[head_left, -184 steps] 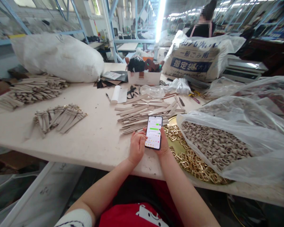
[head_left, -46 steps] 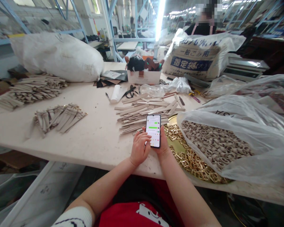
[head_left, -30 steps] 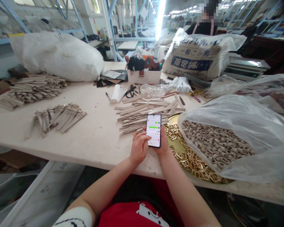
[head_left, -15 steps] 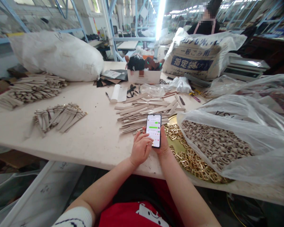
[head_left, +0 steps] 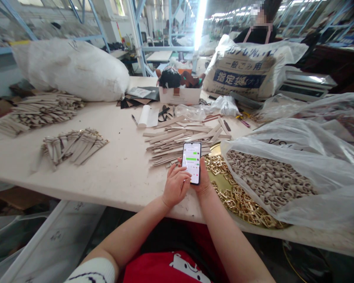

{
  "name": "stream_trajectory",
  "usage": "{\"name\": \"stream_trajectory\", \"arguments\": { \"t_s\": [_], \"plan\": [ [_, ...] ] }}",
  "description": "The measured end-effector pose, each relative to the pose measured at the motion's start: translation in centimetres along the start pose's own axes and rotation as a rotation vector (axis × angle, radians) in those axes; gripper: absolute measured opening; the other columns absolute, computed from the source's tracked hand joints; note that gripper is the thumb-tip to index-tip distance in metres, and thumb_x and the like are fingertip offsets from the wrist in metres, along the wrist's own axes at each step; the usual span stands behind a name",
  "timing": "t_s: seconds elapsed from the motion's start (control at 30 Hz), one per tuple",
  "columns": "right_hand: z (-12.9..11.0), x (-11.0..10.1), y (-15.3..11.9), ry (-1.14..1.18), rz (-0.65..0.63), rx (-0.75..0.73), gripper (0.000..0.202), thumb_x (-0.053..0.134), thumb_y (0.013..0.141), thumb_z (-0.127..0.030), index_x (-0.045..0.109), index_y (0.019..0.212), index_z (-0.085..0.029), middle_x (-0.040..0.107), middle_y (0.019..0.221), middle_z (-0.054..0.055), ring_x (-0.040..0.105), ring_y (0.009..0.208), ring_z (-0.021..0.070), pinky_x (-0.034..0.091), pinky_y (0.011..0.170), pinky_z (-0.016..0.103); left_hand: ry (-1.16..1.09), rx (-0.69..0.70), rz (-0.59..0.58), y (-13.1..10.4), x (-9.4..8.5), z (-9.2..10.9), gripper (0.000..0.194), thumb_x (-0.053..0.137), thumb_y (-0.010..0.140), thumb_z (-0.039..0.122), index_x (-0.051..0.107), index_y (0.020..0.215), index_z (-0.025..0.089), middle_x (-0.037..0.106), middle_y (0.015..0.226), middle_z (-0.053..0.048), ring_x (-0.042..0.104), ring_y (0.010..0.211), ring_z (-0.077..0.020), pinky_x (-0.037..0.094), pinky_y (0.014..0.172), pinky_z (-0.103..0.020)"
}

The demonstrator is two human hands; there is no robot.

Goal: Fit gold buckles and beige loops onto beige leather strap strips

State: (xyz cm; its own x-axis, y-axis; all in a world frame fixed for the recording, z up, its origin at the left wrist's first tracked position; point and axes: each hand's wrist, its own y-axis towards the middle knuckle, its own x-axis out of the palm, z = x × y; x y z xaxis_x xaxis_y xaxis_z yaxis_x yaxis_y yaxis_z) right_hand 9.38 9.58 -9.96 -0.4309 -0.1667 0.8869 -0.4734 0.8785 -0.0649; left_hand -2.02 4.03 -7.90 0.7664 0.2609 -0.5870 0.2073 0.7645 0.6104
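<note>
A smartphone [head_left: 191, 163] with a lit chat screen is upright over the table's front part. My right hand [head_left: 204, 179] is wrapped round its right side and lower back, with a fingertip showing at the left edge. My left hand [head_left: 176, 184] lies over the phone's lower left, holding nothing, its fingers partly stretched across the screen. Just beyond the phone, flat beige strips [head_left: 177, 137] lie in a loose pile. Gold-coloured buckles [head_left: 238, 196] fill a round brass-coloured tray [head_left: 230, 184] to the right of my right hand.
An open plastic bag [head_left: 327, 177] of small beige loops [head_left: 271, 177] overlaps the tray. Strips with buckles [head_left: 73, 145] lie at left, a larger strip stack [head_left: 44, 112] behind. A white box [head_left: 179, 96] and full sacks [head_left: 76, 68] line the back; a co-worker [head_left: 258, 33] is beyond.
My hands and the phone stay almost where they were. The co-worker in the background has shifted slightly to the right.
</note>
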Motion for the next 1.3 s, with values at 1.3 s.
{"name": "stream_trajectory", "arguments": {
  "t_s": [1.3],
  "plan": [
    [0.11, -0.27, 0.11, 0.054, -0.024, 0.080, 0.063, 0.036, 0.077, -0.065, 0.060, 0.101, -0.012, 0.069, 0.084, 0.009, 0.063, 0.078, 0.0192, 0.051, 0.074, 0.034, 0.097, 0.080, -0.077, -0.08, 0.18, 0.33, 0.009, 0.045, 0.082, 0.021, 0.053, 0.085, 0.021, 0.065, 0.102, -0.002, 0.048, 0.113, -0.0176, 0.022, 0.106, -0.043]
  ]
}}
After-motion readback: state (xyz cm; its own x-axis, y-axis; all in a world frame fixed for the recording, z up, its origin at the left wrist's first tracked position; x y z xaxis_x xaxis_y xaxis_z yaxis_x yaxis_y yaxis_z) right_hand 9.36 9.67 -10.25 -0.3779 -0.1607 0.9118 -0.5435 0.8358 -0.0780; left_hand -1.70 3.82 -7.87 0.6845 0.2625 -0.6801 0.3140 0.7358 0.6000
